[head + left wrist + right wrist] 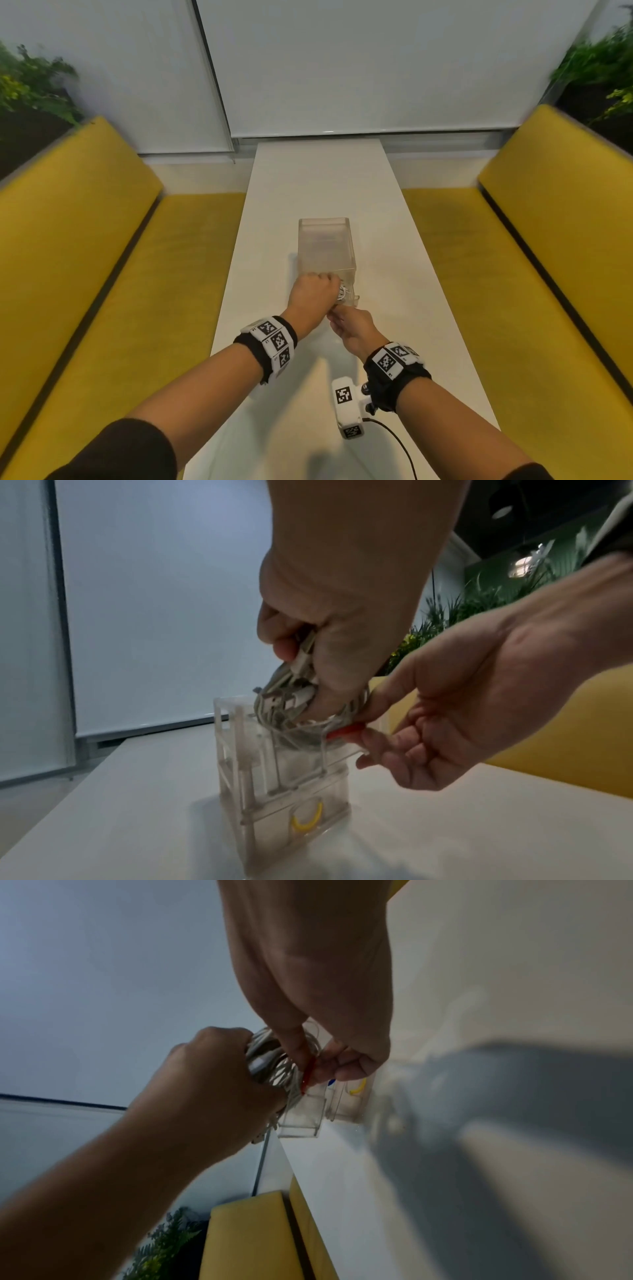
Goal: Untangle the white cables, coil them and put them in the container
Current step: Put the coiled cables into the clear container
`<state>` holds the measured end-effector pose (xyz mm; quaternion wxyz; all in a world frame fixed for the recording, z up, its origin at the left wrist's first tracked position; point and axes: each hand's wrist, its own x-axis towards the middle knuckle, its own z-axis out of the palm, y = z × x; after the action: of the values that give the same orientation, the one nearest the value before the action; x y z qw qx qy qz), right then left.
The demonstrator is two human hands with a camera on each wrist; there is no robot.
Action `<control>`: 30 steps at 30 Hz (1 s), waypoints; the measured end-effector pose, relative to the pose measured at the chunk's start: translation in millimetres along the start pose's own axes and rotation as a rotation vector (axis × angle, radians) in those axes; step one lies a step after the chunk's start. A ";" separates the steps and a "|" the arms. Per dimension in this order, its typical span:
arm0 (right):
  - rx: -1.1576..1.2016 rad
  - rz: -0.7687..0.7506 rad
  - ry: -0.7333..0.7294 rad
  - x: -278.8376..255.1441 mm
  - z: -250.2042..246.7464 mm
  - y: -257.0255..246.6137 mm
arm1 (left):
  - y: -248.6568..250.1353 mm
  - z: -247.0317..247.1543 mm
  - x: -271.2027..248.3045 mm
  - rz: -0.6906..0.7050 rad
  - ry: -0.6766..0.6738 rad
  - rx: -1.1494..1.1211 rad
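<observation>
A clear plastic container (327,246) with small drawers stands mid-table. Its top drawer (308,753), marked by a red handle (346,729), is pulled out toward me. My left hand (313,293) grips a coiled bundle of white cables (291,699) and holds it in the mouth of that open drawer. The coil's lower loops dip inside the drawer while the plugs stick out above. My right hand (352,327) pinches the red handle (308,1073) between thumb and forefinger. In the right wrist view the left hand (219,1080) covers much of the coil (274,1066).
The narrow white table (318,178) runs away from me between two yellow benches (102,274) (531,267). A lower drawer carries a yellow handle (306,822). A white tagged camera unit (346,404) with a black lead hangs under my right wrist. Plants stand in both far corners.
</observation>
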<state>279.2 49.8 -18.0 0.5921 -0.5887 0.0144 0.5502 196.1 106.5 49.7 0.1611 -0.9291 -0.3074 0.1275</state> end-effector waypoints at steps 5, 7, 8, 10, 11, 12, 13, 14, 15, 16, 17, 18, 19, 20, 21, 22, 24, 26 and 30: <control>-0.016 -0.003 0.029 3.0 1.4 -5.9 | -11.1 12.2 2.7 0.170 0.079 -0.150; -0.028 0.001 0.047 4.4 0.3 -9.7 | -15.2 17.8 2.7 0.239 0.057 -0.238; -0.045 0.007 0.055 4.7 -0.2 -11.1 | -16.9 20.3 2.7 0.258 0.060 -0.246; -0.069 0.015 0.058 3.3 -1.0 -12.2 | -17.1 22.0 2.1 0.271 0.081 -0.191; -0.070 0.014 0.058 2.6 -0.8 -12.6 | -14.9 21.0 1.6 0.261 0.087 -0.144; -0.068 0.012 0.059 2.2 -0.8 -12.9 | -10.9 18.8 0.7 0.242 0.085 -0.102; -0.064 0.013 0.062 2.5 -0.4 -12.8 | -6.3 15.0 -0.6 0.220 0.076 -0.066; -0.058 0.017 0.067 2.6 -0.2 -12.1 | -1.1 11.7 -1.2 0.199 0.062 -0.032; -0.052 0.022 0.070 2.2 0.0 -11.7 | 3.9 8.5 -0.7 0.176 0.045 -0.007; -0.048 0.026 0.072 2.4 0.0 -11.1 | 8.1 5.8 1.5 0.147 0.032 0.013; -0.047 0.031 0.072 2.3 -0.3 -10.3 | 11.5 3.1 4.5 0.113 0.023 0.025; -0.047 0.036 0.072 2.6 -0.5 -9.7 | 14.0 0.2 8.7 0.076 0.018 0.028; -0.044 0.037 0.072 2.5 -0.9 -9.7 | 16.2 -3.0 12.4 0.047 0.014 0.026; -0.039 0.036 0.075 2.1 -1.1 -10.5 | 18.2 -5.1 15.6 0.034 0.013 0.029; -0.033 0.035 0.082 2.0 -1.3 -11.8 | 19.4 -6.4 17.9 0.035 0.011 0.036; -0.026 0.035 0.088 2.2 -1.7 -12.9 | 19.7 -6.7 17.7 0.047 0.004 0.039; -0.022 0.035 0.088 2.8 -1.8 -13.9 | 15.0 -3.9 13.9 0.097 -0.002 0.009; -0.033 0.030 0.080 2.6 -1.6 -13.1 | 3.0 3.6 10.4 0.170 0.001 -0.083; -0.048 0.020 0.089 2.7 0.9 -10.7 | -17.4 13.0 5.5 0.262 0.032 -0.221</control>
<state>286.8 55.4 -12.2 0.5712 -0.6263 0.0334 0.5295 186.8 126.0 43.7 0.0450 -0.9752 -0.1932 0.0982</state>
